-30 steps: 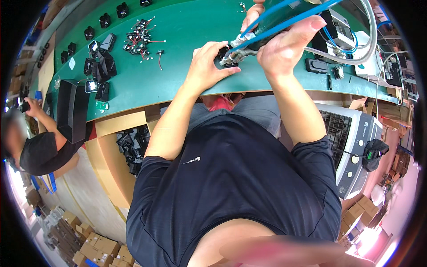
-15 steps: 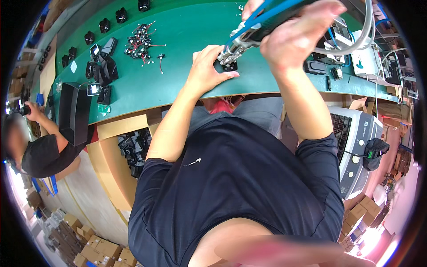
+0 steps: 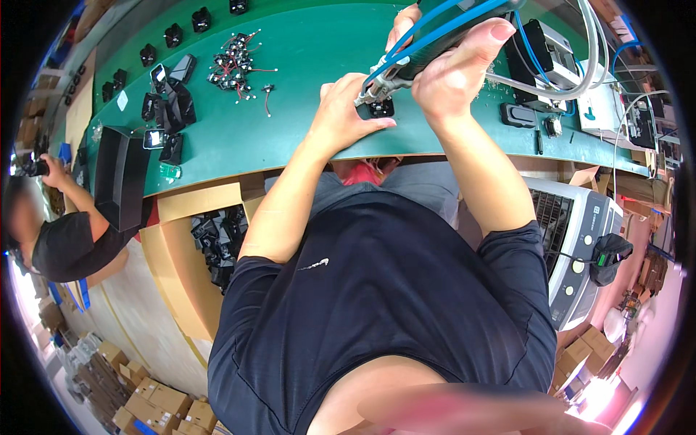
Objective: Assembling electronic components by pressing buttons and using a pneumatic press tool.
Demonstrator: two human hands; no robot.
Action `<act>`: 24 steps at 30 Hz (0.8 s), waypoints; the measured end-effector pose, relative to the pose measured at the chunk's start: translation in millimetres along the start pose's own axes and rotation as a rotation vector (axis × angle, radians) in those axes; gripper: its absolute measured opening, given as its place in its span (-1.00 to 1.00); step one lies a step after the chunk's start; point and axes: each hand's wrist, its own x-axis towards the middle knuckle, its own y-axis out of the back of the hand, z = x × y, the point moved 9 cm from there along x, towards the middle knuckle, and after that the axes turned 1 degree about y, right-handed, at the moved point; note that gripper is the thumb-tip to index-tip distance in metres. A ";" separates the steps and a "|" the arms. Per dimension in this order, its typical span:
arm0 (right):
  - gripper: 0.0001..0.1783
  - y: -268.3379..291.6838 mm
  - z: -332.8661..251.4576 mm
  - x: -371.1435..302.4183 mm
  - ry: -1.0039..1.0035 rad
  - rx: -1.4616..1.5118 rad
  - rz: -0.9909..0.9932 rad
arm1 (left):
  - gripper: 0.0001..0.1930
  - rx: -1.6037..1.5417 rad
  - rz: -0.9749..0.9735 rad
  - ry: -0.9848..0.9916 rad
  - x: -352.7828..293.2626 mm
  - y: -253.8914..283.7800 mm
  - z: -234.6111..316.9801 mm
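Note:
My right hand (image 3: 446, 87) is wrapped round a driver-like power tool (image 3: 433, 54) with a dark body, a metal nose and blue hoses. The tool slants down to the left, its nose over a small black housing (image 3: 382, 108) on the green bench. Around that housing my left hand (image 3: 337, 114) is closed, with the thumb along its near side and the fingers at its left. The tool's nose partly hides the fingertips and the housing, so the exact contact of tip and housing cannot be seen.
On the green bench (image 3: 290, 43) lie a pile of small wired parts (image 3: 232, 65) and several black housings (image 3: 174, 109). Beside them stands a black bin (image 3: 119, 181). Machines (image 3: 551, 58) with hoses occupy the right. A carton (image 3: 174, 268) of black parts sits below; a co-worker (image 3: 72, 239) is at left.
My right hand and the tool's body have shifted left and slightly down. More of the black housing shows beside the nose. My left hand stays round it.

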 end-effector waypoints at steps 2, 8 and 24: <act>0.16 -2.0 -0.6 -0.4 0.002 -0.007 -0.006 | -0.18 0.009 0.025 -0.021 -0.6 1.0 0.8; 0.13 1.9 7.7 -3.1 0.007 0.032 -0.018 | -0.19 0.008 -0.017 -0.005 -0.2 -1.4 0.2; -0.53 -11.2 -127.0 37.2 0.291 -0.336 -0.039 | -0.19 0.138 0.116 0.087 57.4 39.4 -29.7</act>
